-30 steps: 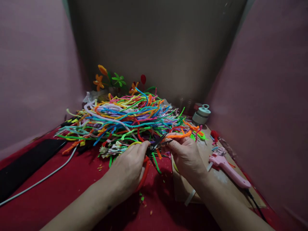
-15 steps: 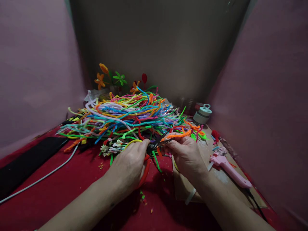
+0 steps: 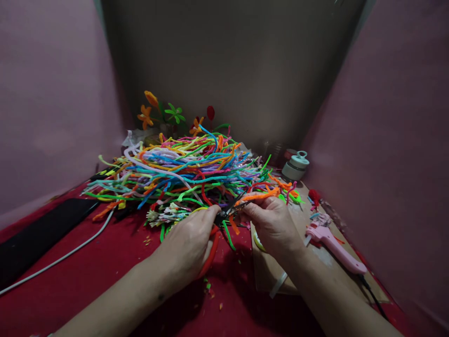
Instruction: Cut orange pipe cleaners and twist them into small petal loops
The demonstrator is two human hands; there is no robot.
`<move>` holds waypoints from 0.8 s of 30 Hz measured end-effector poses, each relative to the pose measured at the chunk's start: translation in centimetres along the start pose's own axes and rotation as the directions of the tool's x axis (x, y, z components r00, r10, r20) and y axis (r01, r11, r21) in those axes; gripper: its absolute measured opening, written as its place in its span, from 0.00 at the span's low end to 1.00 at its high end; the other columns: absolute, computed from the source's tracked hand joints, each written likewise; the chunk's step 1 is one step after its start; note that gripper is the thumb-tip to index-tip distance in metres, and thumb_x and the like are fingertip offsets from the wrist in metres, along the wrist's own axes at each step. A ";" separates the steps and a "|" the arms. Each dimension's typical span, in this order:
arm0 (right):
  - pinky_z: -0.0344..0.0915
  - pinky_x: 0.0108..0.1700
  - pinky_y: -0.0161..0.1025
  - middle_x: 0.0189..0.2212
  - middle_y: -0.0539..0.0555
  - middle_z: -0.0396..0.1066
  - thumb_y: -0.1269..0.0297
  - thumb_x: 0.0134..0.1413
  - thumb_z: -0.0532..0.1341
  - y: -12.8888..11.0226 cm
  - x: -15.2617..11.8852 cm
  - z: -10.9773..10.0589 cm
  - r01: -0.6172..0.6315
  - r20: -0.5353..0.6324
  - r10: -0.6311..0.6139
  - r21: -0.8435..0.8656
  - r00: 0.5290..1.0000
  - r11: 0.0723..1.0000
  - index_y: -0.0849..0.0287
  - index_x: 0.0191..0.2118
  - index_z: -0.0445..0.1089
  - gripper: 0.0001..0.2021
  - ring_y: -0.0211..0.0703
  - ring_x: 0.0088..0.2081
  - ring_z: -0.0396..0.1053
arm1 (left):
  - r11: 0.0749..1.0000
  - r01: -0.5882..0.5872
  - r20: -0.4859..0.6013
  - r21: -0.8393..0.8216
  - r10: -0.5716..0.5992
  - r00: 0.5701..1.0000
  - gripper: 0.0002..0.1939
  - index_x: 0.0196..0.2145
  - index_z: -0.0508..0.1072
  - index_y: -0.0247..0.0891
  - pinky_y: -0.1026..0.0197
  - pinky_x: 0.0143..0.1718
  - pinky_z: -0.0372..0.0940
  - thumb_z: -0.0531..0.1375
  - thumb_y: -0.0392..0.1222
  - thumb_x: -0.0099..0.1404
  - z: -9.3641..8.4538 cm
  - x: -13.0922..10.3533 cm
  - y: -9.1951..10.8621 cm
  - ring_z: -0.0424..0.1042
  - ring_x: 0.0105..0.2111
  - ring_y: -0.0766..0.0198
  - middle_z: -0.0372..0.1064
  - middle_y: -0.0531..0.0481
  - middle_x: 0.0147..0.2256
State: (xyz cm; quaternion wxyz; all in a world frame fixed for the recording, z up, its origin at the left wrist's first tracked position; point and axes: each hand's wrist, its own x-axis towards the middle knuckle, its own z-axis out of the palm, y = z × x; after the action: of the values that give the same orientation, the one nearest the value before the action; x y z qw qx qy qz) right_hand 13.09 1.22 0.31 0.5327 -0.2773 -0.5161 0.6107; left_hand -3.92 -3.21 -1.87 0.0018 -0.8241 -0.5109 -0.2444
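Observation:
My left hand (image 3: pixel 191 241) is closed around a pair of scissors (image 3: pixel 224 213) with dark blades and a red handle loop below the palm. The blades are parted and point up and right, toward my right hand (image 3: pixel 271 224). Between the fingers of that hand is an orange pipe cleaner (image 3: pixel 261 195), its near end close to the blades. Whether the blades touch it, I cannot tell. Just beyond both hands lies a big heap of pipe cleaners (image 3: pixel 182 168) in many colours. A short orange piece (image 3: pixel 234 225) shows below the blades.
On the right, a pink glue gun (image 3: pixel 335 250) lies on a tan board (image 3: pixel 266 276). Behind it stands a pale green jar (image 3: pixel 295 166). Pipe-cleaner flowers (image 3: pixel 145 116) rise at the back. A white cable (image 3: pixel 77 250) and a black strip (image 3: pixel 42 236) lie left on the red cloth (image 3: pixel 115 285).
Both hands stay almost in place. My left hand and the scissors have shifted very slightly, and the yellow strand beside my left hand shows less.

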 end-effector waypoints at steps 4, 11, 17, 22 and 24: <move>0.62 0.26 0.31 0.21 0.49 0.69 0.70 0.42 0.63 -0.1 0.0 0.1 -0.002 0.011 0.002 -0.021 1.000 1.000 0.62 0.26 0.73 0.01 0.32 0.23 0.64 | 0.998 0.008 0.062 -0.058 -0.004 0.998 0.24 0.53 0.57 0.28 0.52 0.48 0.63 0.48 0.29 0.58 -0.2 0.0 0.1 0.66 0.48 0.55 0.65 0.36 0.48; 0.62 0.27 0.31 0.22 0.48 0.69 0.71 0.43 0.63 0.0 -0.1 0.0 0.005 0.024 -0.005 -0.017 1.000 1.000 0.61 0.26 0.73 0.02 0.32 0.23 0.64 | 0.995 0.011 0.072 -0.096 -0.004 0.997 0.23 0.54 0.57 0.30 0.53 0.47 0.63 0.47 0.29 0.59 0.0 0.1 0.0 0.66 0.48 0.56 0.65 0.36 0.47; 0.62 0.27 0.32 0.22 0.49 0.69 0.68 0.42 0.64 0.0 -0.1 0.0 0.001 0.018 -0.001 -0.017 1.000 1.000 0.61 0.26 0.73 0.02 0.33 0.23 0.64 | 0.989 0.052 0.091 -0.138 -0.040 0.995 0.20 0.50 0.59 0.34 0.55 0.39 0.66 0.47 0.29 0.59 0.2 0.1 0.2 0.71 0.40 0.56 0.70 0.41 0.41; 0.62 0.27 0.32 0.21 0.50 0.68 0.67 0.42 0.64 -0.1 0.0 -0.1 -0.010 0.035 0.011 -0.040 0.999 0.999 0.61 0.26 0.73 0.04 0.33 0.24 0.64 | 0.991 0.063 0.080 -0.116 -0.054 0.995 0.18 0.47 0.60 0.36 0.58 0.34 0.65 0.47 0.30 0.59 0.5 -0.1 0.2 0.72 0.35 0.58 0.71 0.44 0.36; 0.62 0.26 0.32 0.20 0.49 0.68 0.67 0.41 0.64 -0.2 0.0 0.0 -0.017 0.019 0.018 -0.055 1.000 0.998 0.62 0.25 0.72 0.04 0.33 0.22 0.63 | 0.992 0.074 0.086 -0.099 -0.066 0.994 0.18 0.47 0.60 0.35 0.58 0.33 0.65 0.47 0.30 0.59 0.4 -0.1 0.2 0.72 0.34 0.58 0.71 0.44 0.35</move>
State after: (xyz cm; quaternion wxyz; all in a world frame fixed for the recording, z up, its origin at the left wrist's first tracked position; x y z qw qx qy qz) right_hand 13.16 1.19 0.50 0.5143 -0.2902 -0.5354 0.6038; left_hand -3.64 -3.30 -2.16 -0.0699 -0.8141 -0.5260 -0.2358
